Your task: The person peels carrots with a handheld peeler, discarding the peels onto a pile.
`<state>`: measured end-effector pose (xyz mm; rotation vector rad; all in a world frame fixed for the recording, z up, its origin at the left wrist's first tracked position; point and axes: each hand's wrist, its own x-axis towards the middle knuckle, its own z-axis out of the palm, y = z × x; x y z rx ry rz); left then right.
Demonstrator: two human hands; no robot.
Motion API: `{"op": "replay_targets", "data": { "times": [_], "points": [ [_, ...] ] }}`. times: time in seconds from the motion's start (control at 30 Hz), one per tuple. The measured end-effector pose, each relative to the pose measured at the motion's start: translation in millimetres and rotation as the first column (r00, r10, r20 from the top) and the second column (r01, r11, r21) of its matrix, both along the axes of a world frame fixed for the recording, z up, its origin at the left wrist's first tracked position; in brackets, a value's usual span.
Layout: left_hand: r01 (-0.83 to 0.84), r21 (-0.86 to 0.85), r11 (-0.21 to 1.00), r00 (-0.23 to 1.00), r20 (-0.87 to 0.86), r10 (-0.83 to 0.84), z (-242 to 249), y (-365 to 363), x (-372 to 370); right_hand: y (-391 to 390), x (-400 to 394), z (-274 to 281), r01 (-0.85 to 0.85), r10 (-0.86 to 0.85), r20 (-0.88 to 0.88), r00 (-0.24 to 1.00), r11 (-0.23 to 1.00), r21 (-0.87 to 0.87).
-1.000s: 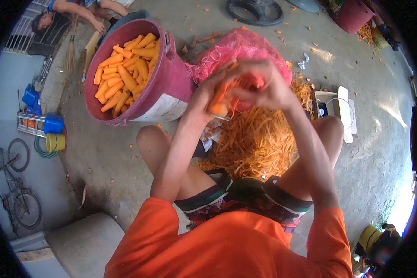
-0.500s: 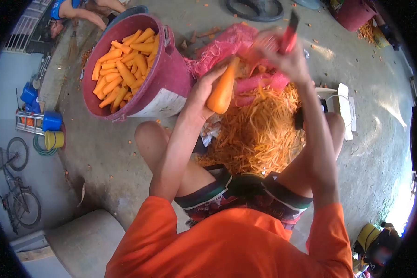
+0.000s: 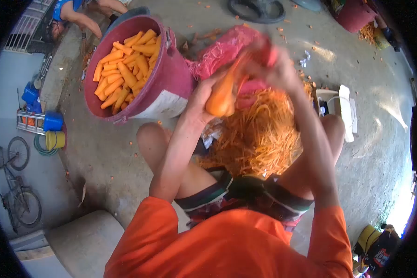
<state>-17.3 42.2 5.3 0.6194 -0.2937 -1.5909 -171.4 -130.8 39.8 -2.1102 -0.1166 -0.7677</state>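
Note:
My left hand point(image 3: 201, 98) grips an orange carrot point(image 3: 221, 99) at its side, thick end towards me. Close to the carrot's far end, my right hand point(image 3: 282, 72) is closed around a red-handled peeler point(image 3: 268, 54); motion blur hides its blade and whether it touches the carrot. Below both hands, a heap of carrot peelings point(image 3: 259, 134) lies between my knees. A pink mesh sack point(image 3: 224, 46) rests behind the carrot, partly covered by my right hand.
A large maroon tub point(image 3: 171, 69) of peeled carrots point(image 3: 125, 69) stands tilted at my left. Another person point(image 3: 81, 18) is bent over behind it. A white open container point(image 3: 345, 111) sits beyond my right knee. Carrot scraps dot the concrete floor point(image 3: 125, 162).
My right hand and the peeler have swung left and closer to the carrot. The tool's black end no longer shows clearly. My left hand stays almost in place with the carrot.

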Motion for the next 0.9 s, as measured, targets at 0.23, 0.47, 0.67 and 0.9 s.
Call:
{"op": "replay_targets", "data": {
  "times": [0.23,0.47,0.67,0.9],
  "points": [
    [-0.304,0.180,0.936,0.944,0.189,0.270,31,-11,-22,26,2,18,-0.056,0.054,-0.076,0.996,0.998,-0.020],
    [-0.205,0.095,0.974,0.970,0.154,0.189,10,-7,-1,-15,1,4,0.162,-0.195,0.052,0.979,0.912,0.377],
    [-0.168,0.083,0.982,0.972,0.179,0.152,3,1,-4,-45,7,-13,0.177,-0.195,0.025,0.980,0.933,0.314],
    [-0.218,0.032,0.976,0.938,0.282,0.200,0,-4,-7,-5,3,-6,0.169,-0.157,-0.091,0.983,0.976,0.137]
  ]
}}
